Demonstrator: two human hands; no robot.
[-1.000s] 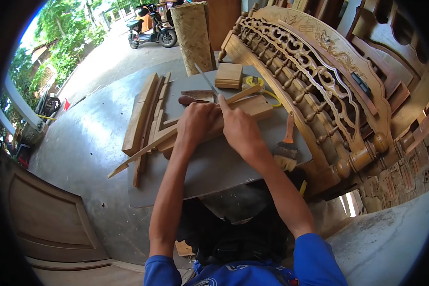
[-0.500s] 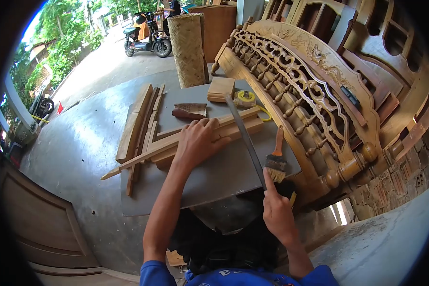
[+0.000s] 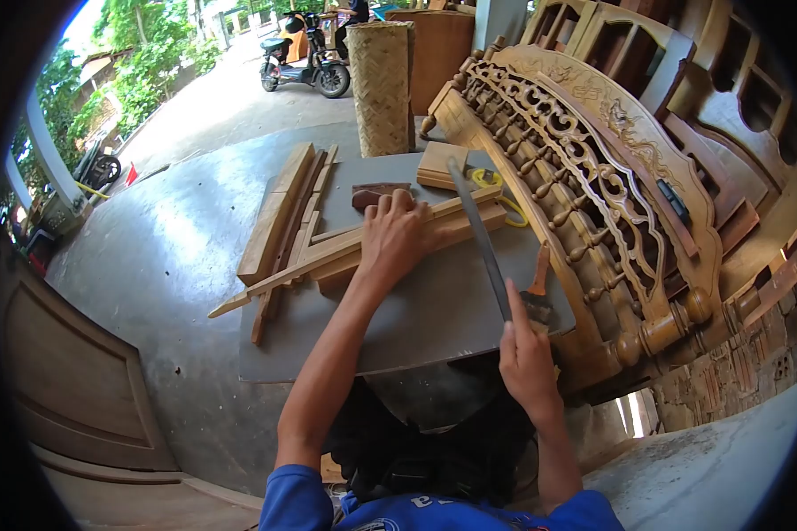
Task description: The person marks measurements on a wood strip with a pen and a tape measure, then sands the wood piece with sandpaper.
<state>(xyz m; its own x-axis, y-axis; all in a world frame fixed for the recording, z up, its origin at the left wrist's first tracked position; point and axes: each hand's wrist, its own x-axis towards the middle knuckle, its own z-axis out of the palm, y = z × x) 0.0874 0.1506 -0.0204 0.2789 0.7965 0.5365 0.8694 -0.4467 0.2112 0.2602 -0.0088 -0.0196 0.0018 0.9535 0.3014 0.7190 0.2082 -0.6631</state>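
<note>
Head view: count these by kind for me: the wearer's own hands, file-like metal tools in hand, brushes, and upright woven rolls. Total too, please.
Wearer's hands: 2 (left hand, right hand)
File-like metal tool: 1, in the right hand's grip
Brush: 1
Upright woven roll: 1
Total: 5

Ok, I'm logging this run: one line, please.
left hand: on long pale wooden strip | right hand: holding long grey metal tool
</note>
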